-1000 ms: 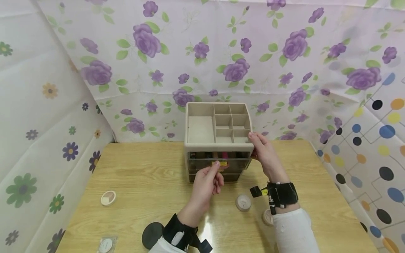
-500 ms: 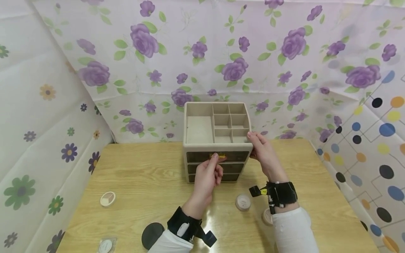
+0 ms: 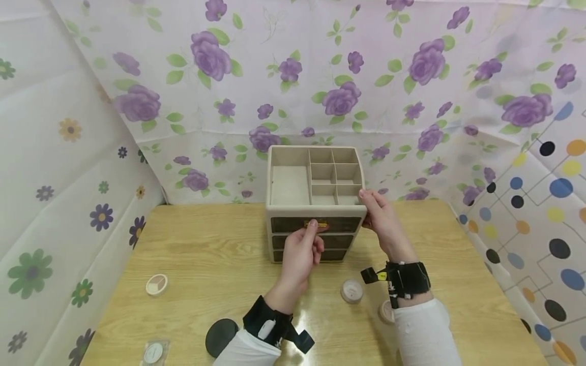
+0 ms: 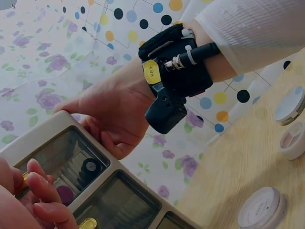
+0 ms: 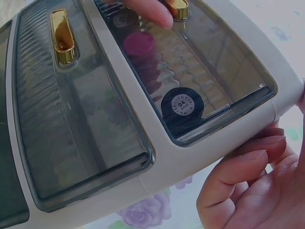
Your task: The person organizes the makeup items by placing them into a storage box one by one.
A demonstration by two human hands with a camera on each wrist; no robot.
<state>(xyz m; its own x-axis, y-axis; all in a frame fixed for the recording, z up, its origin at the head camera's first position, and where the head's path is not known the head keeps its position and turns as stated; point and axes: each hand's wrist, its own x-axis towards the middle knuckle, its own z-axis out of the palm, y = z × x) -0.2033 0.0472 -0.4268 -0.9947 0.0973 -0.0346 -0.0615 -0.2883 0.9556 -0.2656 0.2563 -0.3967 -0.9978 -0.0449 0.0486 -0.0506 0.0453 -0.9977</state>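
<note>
A cream makeup organizer (image 3: 317,209) stands at the back of the table, with open compartments on top and three smoky see-through drawers in front. My left hand (image 3: 299,256) holds the gold handle (image 3: 322,224) of the top drawer (image 3: 344,225), thumb on it; the drawer sits flush in the frame. Through its front in the right wrist view, a black-capped tube (image 5: 182,106) labelled 04 and a magenta one (image 5: 139,44) show. My right hand (image 3: 383,223) grips the organizer's right front top corner, thumb at the rim and fingers against the side.
On the wooden table (image 3: 206,244) lie a round palette (image 3: 156,284), a packaged white compact (image 3: 153,352), a black disc (image 3: 221,337) near the left wrist, and two round powder containers: one (image 3: 352,291) before the organizer, another (image 3: 386,311) by the right forearm. Patterned cloths stand behind and at both sides.
The top drawer, pulled partly out a second ago with its contents showing, has slid back into the organizer along with my left hand. The right hand has kept its place.
</note>
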